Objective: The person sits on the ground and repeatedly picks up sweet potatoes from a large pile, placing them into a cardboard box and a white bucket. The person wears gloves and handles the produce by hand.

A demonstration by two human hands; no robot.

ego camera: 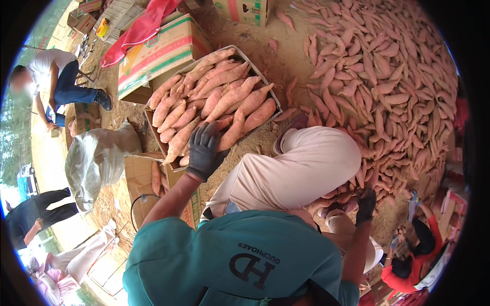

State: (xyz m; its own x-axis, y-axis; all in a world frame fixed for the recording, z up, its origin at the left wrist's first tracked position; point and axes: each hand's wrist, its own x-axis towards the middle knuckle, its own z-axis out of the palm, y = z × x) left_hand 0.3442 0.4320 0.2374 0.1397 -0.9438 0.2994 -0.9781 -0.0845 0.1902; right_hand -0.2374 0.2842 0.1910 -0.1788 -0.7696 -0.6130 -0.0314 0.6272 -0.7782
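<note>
My left hand [206,151], in a black glove, lies palm down on the sweet potatoes at the near edge of an open cardboard box [276,102]. Long pinkish sweet potatoes [233,95] fill this box up to its rim, mostly lying side by side. The palm is hidden, so a grip on one of them cannot be made out. Beyond my bent knee, my right hand [366,206], also black-gloved, reaches down to the near edge of a large heap of sweet potatoes [383,88]. Its fingers are dark and partly hidden; what they hold is unclear.
A printed cardboard box [157,57] with a red cloth [139,32] stands behind the filled box. Another open carton [139,178] holds a few sweet potatoes beside a white woven sack [101,160]. Other people sit or stand at left; a person in red [417,260] works at right.
</note>
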